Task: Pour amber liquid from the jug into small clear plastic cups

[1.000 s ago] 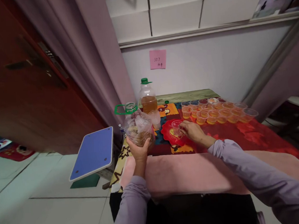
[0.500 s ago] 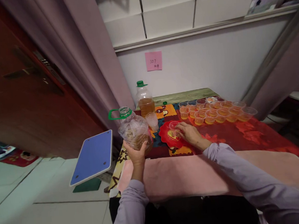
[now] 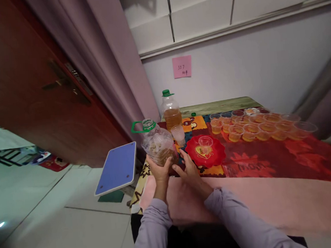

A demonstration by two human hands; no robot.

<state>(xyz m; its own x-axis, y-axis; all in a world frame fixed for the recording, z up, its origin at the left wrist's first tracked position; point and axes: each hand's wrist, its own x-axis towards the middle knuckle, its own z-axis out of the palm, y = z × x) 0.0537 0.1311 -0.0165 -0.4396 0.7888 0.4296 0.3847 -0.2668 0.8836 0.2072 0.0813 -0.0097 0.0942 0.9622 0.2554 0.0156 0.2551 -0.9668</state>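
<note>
A: Item at far left?
B: A blue board (image 3: pixel 117 168), beside the tabletop (image 3: pixel 224 104)
A: Next, the open-necked bottle (image 3: pixel 155 142)?
B: Clear plastic, neck leaning left, part-filled with brownish liquid (image 3: pixel 167 155). The left hand (image 3: pixel 159 172) grips its lower body, thumb and fingers curved against it; whether its base rests on anything cannot be told
A: Immediately right, behind it?
B: A green-capped bottle (image 3: pixel 172 114), upright and part-filled, with stacked cups (image 3: pixel 179 135) just in front
A: State of the right hand (image 3: pixel 183 164)?
B: Partly open, thumb and fingers apart, grasping nothing visible, near the base of the open-necked bottle; contact cannot be confirmed
A: Remaining items?
B: A red plate (image 3: pixel 220 150) bearing one clear cup (image 3: pixel 205 144), then rows of part-filled cups (image 3: pixel 252 130), contents orange-yellow
</note>
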